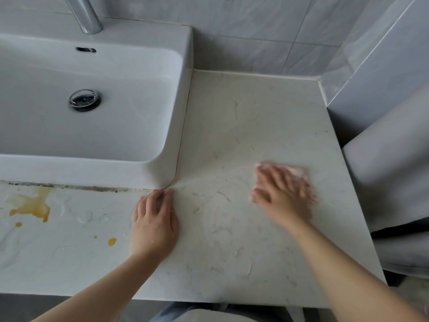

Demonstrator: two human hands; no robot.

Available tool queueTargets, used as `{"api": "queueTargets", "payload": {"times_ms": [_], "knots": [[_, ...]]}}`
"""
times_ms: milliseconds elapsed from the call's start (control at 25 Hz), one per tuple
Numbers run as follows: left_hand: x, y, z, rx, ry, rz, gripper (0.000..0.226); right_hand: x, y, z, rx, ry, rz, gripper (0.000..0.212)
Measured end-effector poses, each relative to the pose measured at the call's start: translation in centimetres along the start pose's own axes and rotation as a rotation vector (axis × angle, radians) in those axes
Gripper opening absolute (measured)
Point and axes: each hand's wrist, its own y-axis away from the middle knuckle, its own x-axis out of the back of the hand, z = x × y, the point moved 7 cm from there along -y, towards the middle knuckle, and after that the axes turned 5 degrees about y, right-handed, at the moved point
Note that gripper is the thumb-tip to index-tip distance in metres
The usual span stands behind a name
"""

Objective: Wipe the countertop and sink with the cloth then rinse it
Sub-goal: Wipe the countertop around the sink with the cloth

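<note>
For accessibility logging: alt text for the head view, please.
A person's right hand presses a pale pink cloth flat on the cream marbled countertop, right of a white rectangular sink; the left hand rests flat near the sink's front corner. Orange-yellow stains mark the counter's far left.

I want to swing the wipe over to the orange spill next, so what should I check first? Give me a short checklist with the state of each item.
1. Control of the cloth: ok. The right hand presses flat on it on the countertop.
2. Path to the orange stain free: not ok. The left hand rests on the countertop between cloth and stain.
3. Extent of the stain known: ok. One large patch plus small drops nearer the front edge.
4. Seam at the front of the sink clean: not ok. It is lined with dark grime.
5. Cloth clean enough: cannot tell. It is blurred and mostly covered.
</note>
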Motion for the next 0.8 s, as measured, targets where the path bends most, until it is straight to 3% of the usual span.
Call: {"api": "queueTargets", "payload": {"times_ms": [80,160,200,280,360,440,520,600,640,800], "knots": [[-0.1,0.1,-0.1,0.007,-0.008,-0.008,0.049,-0.2,0.8,5.4,-0.257,-0.062,-0.033,0.058],[-0.1,0.0,0.0,0.015,-0.003,-0.018,0.049,-0.3,1.8,3.8,-0.346,-0.118,-0.069,0.059],[-0.1,0.0,0.0,0.016,-0.002,-0.022,0.050,-0.7,2.1,0.5,-0.264,-0.089,-0.072,0.059],[-0.1,0.0,-0.1,0.022,0.001,-0.024,0.050,-0.7,3.0,-6.3,0.074,-0.033,0.025,0.063],[-0.1,0.0,-0.1,0.020,0.002,-0.025,0.050,-0.5,3.4,-7.0,0.203,-0.014,0.070,0.064],[0.0,0.0,-0.1,0.024,0.006,-0.019,0.050,-0.3,2.3,-0.9,0.067,0.028,0.066,0.061],[0.1,0.1,-0.1,0.026,0.003,-0.024,0.049,-0.2,2.9,6.1,-0.234,-0.069,-0.012,0.057],[0.0,0.0,0.0,0.028,-0.013,-0.027,0.048,-0.2,3.8,7.5,-0.436,-0.149,-0.029,0.059],[0.0,0.0,0.0,0.027,-0.016,-0.028,0.048,-0.4,4.2,5.4,-0.447,-0.141,-0.060,0.062],[-0.2,0.2,-0.1,0.012,-0.020,-0.036,0.049,-1.1,5.2,-6.1,0.069,-0.001,0.016,0.074]]}}
